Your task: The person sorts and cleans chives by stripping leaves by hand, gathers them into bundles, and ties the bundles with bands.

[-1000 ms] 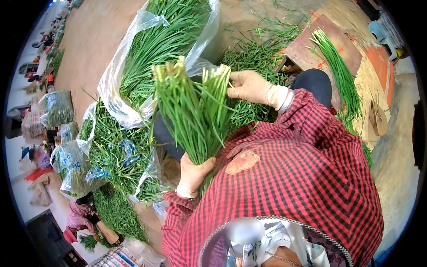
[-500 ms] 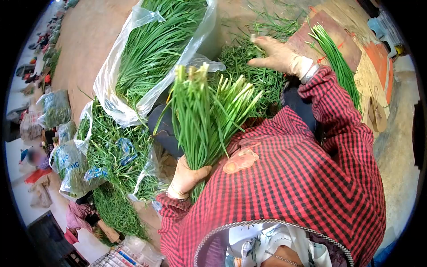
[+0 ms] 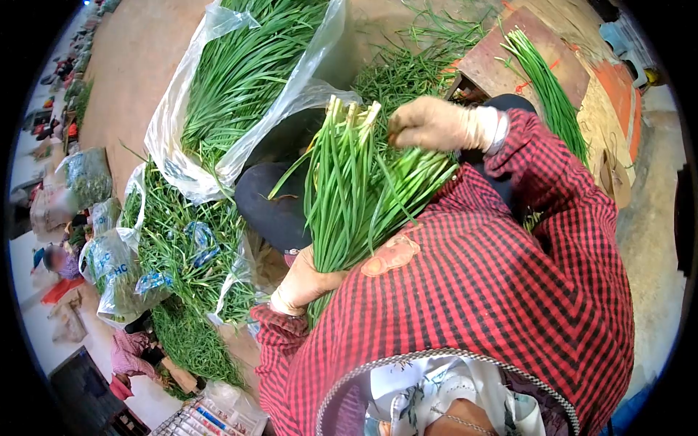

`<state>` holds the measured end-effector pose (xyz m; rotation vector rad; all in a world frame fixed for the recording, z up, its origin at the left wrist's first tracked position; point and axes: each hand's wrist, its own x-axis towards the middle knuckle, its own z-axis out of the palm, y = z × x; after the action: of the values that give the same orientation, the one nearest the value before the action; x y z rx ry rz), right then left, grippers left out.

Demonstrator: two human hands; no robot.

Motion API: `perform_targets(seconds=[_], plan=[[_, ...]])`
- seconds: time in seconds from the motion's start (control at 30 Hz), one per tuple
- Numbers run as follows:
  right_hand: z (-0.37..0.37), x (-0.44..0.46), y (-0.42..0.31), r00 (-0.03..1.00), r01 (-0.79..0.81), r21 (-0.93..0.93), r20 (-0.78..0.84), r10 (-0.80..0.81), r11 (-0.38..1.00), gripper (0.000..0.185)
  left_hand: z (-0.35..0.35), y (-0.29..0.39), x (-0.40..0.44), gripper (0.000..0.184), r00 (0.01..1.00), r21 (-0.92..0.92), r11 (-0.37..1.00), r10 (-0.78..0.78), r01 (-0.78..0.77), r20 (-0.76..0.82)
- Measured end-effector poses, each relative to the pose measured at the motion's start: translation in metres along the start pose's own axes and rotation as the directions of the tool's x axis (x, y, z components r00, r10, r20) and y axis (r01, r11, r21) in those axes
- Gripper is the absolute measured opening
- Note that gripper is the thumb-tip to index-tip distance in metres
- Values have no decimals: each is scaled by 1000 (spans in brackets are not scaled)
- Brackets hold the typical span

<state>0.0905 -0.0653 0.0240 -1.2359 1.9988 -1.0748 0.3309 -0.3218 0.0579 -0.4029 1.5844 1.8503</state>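
Note:
A bunch of garlic chives [image 3: 342, 196] stands in my gloved left hand [image 3: 305, 280], the fingers wrapped round its lower leafy part. The pale stem ends point up and away from me, and the bunch splits into an upright part and a part fanned to the right. My gloved right hand [image 3: 430, 125] is just beside the stem ends, its fingers bent inward and slightly blurred. Whatever lies between those fingertips, if anything, is hidden.
A clear plastic bag [image 3: 163, 145] full of chives lies ahead. Loose green trimmings [image 3: 400, 76] cover the floor, and another open bag of trimmings [image 3: 193, 247] sits left. More chives [image 3: 545, 87] rest on a board [image 3: 563, 65] at right. Another person [image 3: 131, 352] is at lower left.
My right hand has come down and toward the bunch, its fingers going from spread to bent. The bunch has tilted and shifted right in my left hand.

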Motion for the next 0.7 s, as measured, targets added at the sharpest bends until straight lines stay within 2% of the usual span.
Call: perform_targets(seconds=[0.03,0.07,0.1,0.13,0.2,0.27,0.3,0.37,0.4,0.43,0.47,0.53,0.57,0.6,0.67,0.7], plan=[[-14,-6,2,997,-72,7,-4,72,997,26,-1,3,-1,45,1000,26,1000,-12,12,4],[-27,-12,6,984,-172,-111,-60,167,979,26,-5,-1,-1,45,1000,23,1000,-12,12,8],[-41,-18,7,933,-342,20,-111,342,940,28,-9,-7,-1,44,1000,14,1000,-8,8,-1],[-54,-26,23,876,-426,-30,-264,404,904,33,-11,-11,-2,42,1000,6,1000,-5,6,-11],[-78,-35,38,726,-676,-202,-350,593,709,38,-10,-10,-4,40,998,-26,999,-38,37,-45],[-63,-39,55,892,-434,-358,-302,337,827,57,-10,-11,-1,39,996,-24,999,-35,34,-79],[-50,-31,40,896,-431,-322,-263,358,843,75,-9,-10,0,39,996,-21,999,-37,35,-78],[-32,-8,2,904,-424,-203,-33,427,882,85,-8,-7,4,41,998,6,1000,-27,28,-63],[-20,3,-1,911,-389,-197,65,408,900,86,-6,-5,6,41,997,9,1000,-24,25,-70],[-9,13,-5,899,-396,-85,164,405,914,83,-4,-3,8,43,998,13,1000,-25,26,-57],[1,16,-19,906,-383,-46,179,385,923,72,-3,-1,9,45,999,16,999,-27,28,-46],[21,26,-19,943,-209,-301,190,273,930,49,-2,0,8,47,998,16,1000,-26,27,-50],[23,24,-23,948,-199,-432,144,285,880,35,-2,0,7,47,1000,-20,1000,-15,14,-25],[25,22,-14,978,-129,-398,98,183,908,32,-3,-1,6,47,1000,-56,998,-2,2,3],[9,18,-15,950,-257,-374,70,304,891,28,-5,-8,4,46,1000,-74,997,1,0,8],[3,11,5,960,-278,-373,-99,260,885,26,-6,-8,5,48,1000,-87,996,4,-2,19]])
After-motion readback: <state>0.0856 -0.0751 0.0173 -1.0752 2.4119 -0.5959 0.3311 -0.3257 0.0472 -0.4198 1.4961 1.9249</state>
